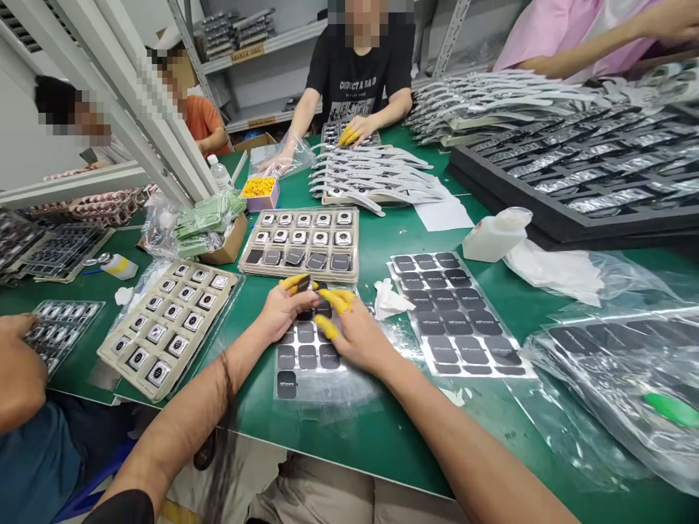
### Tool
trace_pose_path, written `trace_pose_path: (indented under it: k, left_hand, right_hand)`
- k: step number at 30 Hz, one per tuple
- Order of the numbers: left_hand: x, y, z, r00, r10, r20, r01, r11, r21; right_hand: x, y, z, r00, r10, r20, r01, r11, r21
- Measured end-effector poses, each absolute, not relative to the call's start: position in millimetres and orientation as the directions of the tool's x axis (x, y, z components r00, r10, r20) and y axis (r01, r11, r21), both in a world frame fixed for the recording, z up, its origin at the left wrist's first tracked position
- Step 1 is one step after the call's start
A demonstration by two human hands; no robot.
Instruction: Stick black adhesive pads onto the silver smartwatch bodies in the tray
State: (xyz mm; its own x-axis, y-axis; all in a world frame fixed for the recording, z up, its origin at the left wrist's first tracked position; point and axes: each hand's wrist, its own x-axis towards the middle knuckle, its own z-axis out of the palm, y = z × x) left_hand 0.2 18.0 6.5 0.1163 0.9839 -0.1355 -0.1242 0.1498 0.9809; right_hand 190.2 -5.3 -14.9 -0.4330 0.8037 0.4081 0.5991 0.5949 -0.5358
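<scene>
My left hand (288,309), with yellow finger cots, pinches a small dark piece (303,284) above the sticker sheet; its exact kind is hard to see. My right hand (354,331) also wears yellow cots. Its fingers reach toward the dark piece, with the thumb held apart from them. Beneath both hands lies a clear sheet of square black stickers (306,356), marked with white lettering. Just beyond is a beige tray (299,240) of square watch bodies, some with black faces in the front row. A white crumpled tissue (390,300) lies beside my right hand.
Another sticker sheet (457,313) lies to the right, near a white bottle (496,234). At left stands a second tray of watch parts (167,324). A co-worker (360,73) sits opposite behind stacked white straps (371,175). Black foam trays (579,175) and plastic bags (622,378) occupy the right side.
</scene>
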Motion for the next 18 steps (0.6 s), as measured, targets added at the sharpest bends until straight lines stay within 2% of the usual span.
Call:
trace_pose_path:
  k: [2, 3, 4, 5, 6, 7, 10, 12, 15, 18]
  left_hand:
    - [-23.2, 31.9, 26.3, 0.059, 0.997, -0.045, 0.009, 0.044, 0.999]
    - [-38.9, 41.6, 39.4, 0.058, 0.998, 0.020, 0.174, -0.030, 0.984]
    - [-56.1, 52.8, 53.5, 0.080, 0.992, 0.102, 0.394, -0.125, 0.911]
    - [-73.7, 65.3, 67.5, 0.124, 0.977, 0.174, 0.621, -0.213, 0.754]
    - [-90.3, 78.5, 80.4, 0.184, 0.967, 0.175, 0.788, -0.252, 0.563]
    - [-104.7, 92.1, 91.3, 0.244, 0.964, 0.105, 0.875, -0.266, 0.405]
    - [-128.1, 129.7, 109.7, 0.327, 0.933, -0.152, 0.940, -0.305, 0.150]
    - [-126.7, 150.3, 112.6, 0.322, 0.927, -0.191, 0.947, -0.318, 0.049]
    - [-111.2, 176.3, 110.9, 0.326, 0.930, -0.169, 0.940, -0.338, -0.043]
    - [-98.2, 197.7, 107.8, 0.361, 0.894, -0.267, 0.915, -0.394, -0.082]
  right_hand:
    - [186.1, -6.9, -14.6, -0.541, 0.786, 0.298, 0.642, 0.615, -0.458]
    - [185.1, -7.1, -14.2, -0.569, 0.781, 0.258, 0.659, 0.620, -0.426]
    - [184.7, -7.0, -13.6, -0.578, 0.782, 0.234, 0.670, 0.619, -0.410]
    - [184.9, -6.7, -13.0, -0.577, 0.785, 0.226, 0.676, 0.614, -0.407]
    - [185.2, -6.3, -12.4, -0.574, 0.787, 0.225, 0.677, 0.611, -0.410]
    - [185.7, -5.9, -11.8, -0.571, 0.789, 0.227, 0.677, 0.609, -0.413]
    - [186.4, -5.1, -10.2, -0.570, 0.791, 0.223, 0.677, 0.606, -0.417]
    - [186.2, -4.6, -9.1, -0.572, 0.792, 0.215, 0.678, 0.603, -0.419]
    - [186.2, -3.7, -8.2, -0.574, 0.791, 0.211, 0.675, 0.603, -0.426]
    - [187.0, -2.9, -8.4, -0.573, 0.793, 0.210, 0.672, 0.600, -0.434]
